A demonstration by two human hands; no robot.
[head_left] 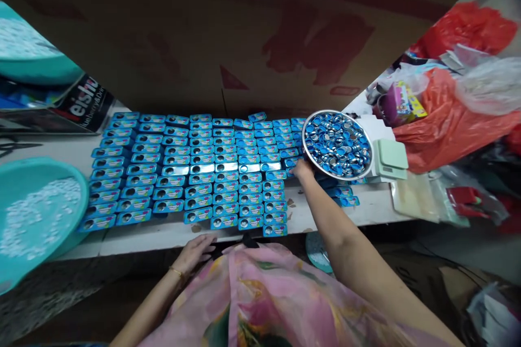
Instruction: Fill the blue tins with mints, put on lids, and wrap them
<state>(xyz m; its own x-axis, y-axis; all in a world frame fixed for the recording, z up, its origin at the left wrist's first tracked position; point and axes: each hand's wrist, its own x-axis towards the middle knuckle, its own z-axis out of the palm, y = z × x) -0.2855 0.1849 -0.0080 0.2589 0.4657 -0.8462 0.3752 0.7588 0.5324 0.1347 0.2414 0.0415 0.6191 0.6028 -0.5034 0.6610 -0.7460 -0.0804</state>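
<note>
My right hand (303, 169) reaches forward to the lower left rim of a round metal bowl (306, 158). It is also close beside the small blue printed boxes (268, 182); its fingers are mostly hidden, so I cannot tell what they grip. Many small round caps (337, 143), blue and silver, fill the bowl. Rows of the blue boxes cover the middle of the table, each showing a round hole at one end. My left hand (197, 252) rests at the table's front edge, fingers stretched out and holding nothing.
A turquoise basin (83, 195) with small white pieces stands at the left, near dark scissors (18, 145). A large cardboard box (183, 65) rises behind the boxes. To the right are a pale green scale (393, 154) and red plastic bags (443, 119).
</note>
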